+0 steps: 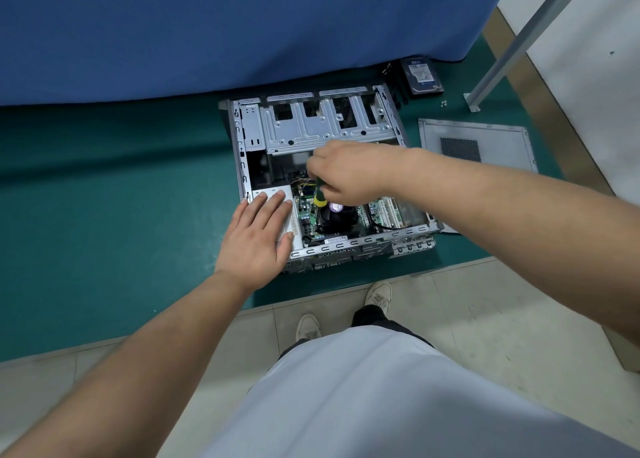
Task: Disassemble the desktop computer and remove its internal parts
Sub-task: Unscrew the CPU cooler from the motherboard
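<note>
Our right hand (349,173) pinches the screwdriver (319,194), shaft pointing down beside the cooler fan (337,216) in the open computer case (329,246); our left hand (258,235), fingers spread, presses flat on the silver box (273,194).

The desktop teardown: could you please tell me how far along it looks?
Done: the side panel and hard drive lie on the floor. In hand: the right hand holds a screwdriver above the fan; the left hand rests on the power supply. Left: fan, motherboard, power supply.

right hand (349,173) grips screwdriver (319,197) inside open computer case (311,128); left hand (258,235) flat
</note>
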### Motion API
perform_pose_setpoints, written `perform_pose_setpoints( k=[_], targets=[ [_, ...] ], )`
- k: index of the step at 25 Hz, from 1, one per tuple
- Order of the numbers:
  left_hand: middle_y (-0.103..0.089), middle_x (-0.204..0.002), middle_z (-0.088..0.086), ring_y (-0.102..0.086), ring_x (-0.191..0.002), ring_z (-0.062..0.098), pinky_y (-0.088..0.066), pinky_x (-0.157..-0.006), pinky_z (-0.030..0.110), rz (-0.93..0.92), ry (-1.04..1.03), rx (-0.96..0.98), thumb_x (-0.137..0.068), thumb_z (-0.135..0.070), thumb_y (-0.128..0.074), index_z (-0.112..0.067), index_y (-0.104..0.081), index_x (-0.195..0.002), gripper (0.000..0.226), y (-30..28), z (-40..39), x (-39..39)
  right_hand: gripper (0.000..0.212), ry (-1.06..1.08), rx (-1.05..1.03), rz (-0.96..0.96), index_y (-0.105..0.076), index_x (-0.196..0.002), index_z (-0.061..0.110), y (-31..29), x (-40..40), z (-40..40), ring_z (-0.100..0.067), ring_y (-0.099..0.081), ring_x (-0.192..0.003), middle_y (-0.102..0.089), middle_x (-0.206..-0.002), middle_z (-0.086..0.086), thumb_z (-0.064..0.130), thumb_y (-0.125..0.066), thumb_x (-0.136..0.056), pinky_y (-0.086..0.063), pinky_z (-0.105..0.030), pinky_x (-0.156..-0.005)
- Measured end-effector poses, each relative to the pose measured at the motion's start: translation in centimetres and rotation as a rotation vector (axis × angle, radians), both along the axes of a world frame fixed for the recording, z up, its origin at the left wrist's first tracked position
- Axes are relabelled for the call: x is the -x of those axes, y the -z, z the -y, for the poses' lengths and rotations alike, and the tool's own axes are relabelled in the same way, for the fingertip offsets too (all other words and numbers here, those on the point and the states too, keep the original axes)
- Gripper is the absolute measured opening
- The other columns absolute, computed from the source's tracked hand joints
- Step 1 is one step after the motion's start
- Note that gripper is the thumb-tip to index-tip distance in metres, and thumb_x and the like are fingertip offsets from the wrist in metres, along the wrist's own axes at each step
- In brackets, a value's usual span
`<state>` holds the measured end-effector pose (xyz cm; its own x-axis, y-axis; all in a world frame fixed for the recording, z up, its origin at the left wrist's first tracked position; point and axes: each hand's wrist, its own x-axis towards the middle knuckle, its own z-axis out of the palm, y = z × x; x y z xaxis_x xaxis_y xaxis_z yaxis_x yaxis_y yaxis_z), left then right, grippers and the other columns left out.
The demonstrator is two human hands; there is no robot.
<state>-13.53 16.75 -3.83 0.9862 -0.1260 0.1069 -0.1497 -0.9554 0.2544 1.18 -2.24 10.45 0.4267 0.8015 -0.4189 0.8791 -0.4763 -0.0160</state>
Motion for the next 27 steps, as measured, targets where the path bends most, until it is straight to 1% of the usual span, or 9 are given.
perform_pose_setpoints(
  k=[2,6,9,12,15,19,21,24,27],
  targets=[
    [-0.043,-0.160,0.004,-0.034,-0.149,0.031,-0.017,-0.126,0.049,0.006,-0.002,0.000,-0.100,-0.043,-0.036,-0.015,-0.049,-0.151,0.060,0.0,0.0,0.0,0.049,0.081,0.007,0.059,-0.050,-0.136,0.016,-0.4,-0.3,0.6,-0.030,-0.059,-0.110,-0.064,-0.118,-0.010,0.050,-0.034,-0.104,-0.051,-0.044,-0.082],
    [-0.043,-0.160,0.003,-0.035,-0.149,0.031,-0.018,-0.126,0.049,0.015,-0.001,0.009,-0.100,-0.043,-0.037,-0.015,-0.050,-0.151,0.060,0.1,0.1,0.0,0.063,0.191,0.062,0.395,-0.053,-0.130,0.020,1.6,1.3,0.0,-0.024,-0.053,-0.062,-0.053,-0.067,0.000,0.066,-0.020,-0.102,-0.027,-0.031,-0.052],
    [-0.044,-0.160,0.003,-0.036,-0.148,0.031,-0.018,-0.126,0.049,0.025,-0.004,0.012,-0.100,-0.043,-0.038,-0.015,-0.050,-0.151,0.059,0.3,0.0,0.0,0.052,0.290,-0.032,0.257,-0.049,-0.128,0.014,2.0,1.1,-0.3,-0.033,-0.064,-0.085,-0.064,-0.100,-0.009,0.055,-0.056,-0.098,-0.039,-0.036,-0.060],
    [-0.044,-0.159,0.003,-0.036,-0.148,0.031,-0.019,-0.125,0.050,0.034,-0.002,0.015,-0.099,-0.042,-0.039,-0.015,-0.050,-0.150,0.059,0.4,0.0,-0.1,0.044,0.347,-0.181,-0.092,-0.058,-0.123,0.017,1.4,0.9,-0.5,-0.027,-0.059,-0.099,-0.050,-0.121,-0.006,0.032,-0.079,-0.087,-0.043,-0.034,-0.075],
    [-0.044,-0.159,0.003,-0.035,-0.148,0.030,-0.019,-0.126,0.050,0.032,-0.008,0.017,-0.100,-0.043,-0.039,-0.015,-0.050,-0.151,0.059,0.5,0.0,0.0,0.039,0.303,-0.172,-0.111,-0.057,-0.127,0.018,1.3,1.2,-0.7,-0.028,-0.057,-0.107,-0.053,-0.119,-0.007,0.030,-0.072,-0.093,-0.039,-0.031,-0.078],
    [-0.045,-0.159,0.004,-0.036,-0.148,0.031,-0.018,-0.126,0.049,0.044,-0.007,0.019,-0.100,-0.043,-0.039,-0.015,-0.050,-0.150,0.059,0.5,0.0,0.0,0.056,0.335,-0.051,0.266,-0.047,-0.127,0.013,1.1,1.9,-1.1,-0.025,-0.044,-0.058,-0.051,-0.072,-0.002,0.061,-0.031,-0.104,-0.024,-0.032,-0.050],
    [-0.045,-0.159,0.003,-0.036,-0.148,0.031,-0.018,-0.126,0.049,0.043,-0.006,0.025,-0.099,-0.043,-0.039,-0.015,-0.051,-0.150,0.059,0.5,0.0,0.0,0.050,0.214,-0.013,0.268,-0.048,-0.125,0.013,0.9,1.8,-1.3,-0.026,-0.045,-0.062,-0.061,-0.083,-0.006,0.057,-0.034,-0.105,-0.024,-0.032,-0.050],
    [-0.045,-0.159,0.003,-0.036,-0.148,0.031,-0.019,-0.125,0.050,0.034,-0.008,0.038,-0.099,-0.042,-0.040,-0.015,-0.051,-0.150,0.059,0.5,0.0,0.0,0.027,0.040,0.039,-0.039,-0.053,-0.126,0.023,-0.1,0.7,-1.0,-0.025,-0.056,-0.097,-0.056,-0.119,-0.001,0.036,-0.054,-0.103,-0.044,-0.037,-0.069],
    [-0.045,-0.159,0.003,-0.036,-0.148,0.031,-0.018,-0.126,0.049,0.034,-0.007,0.038,-0.099,-0.043,-0.040,-0.015,-0.051,-0.150,0.059,0.5,0.0,-0.1,0.027,0.150,-0.058,-0.180,-0.057,-0.125,0.032,-0.8,0.3,-0.4,-0.017,-0.053,-0.101,-0.052,-0.117,0.007,0.032,-0.062,-0.098,-0.041,-0.033,-0.075]
  ],
)
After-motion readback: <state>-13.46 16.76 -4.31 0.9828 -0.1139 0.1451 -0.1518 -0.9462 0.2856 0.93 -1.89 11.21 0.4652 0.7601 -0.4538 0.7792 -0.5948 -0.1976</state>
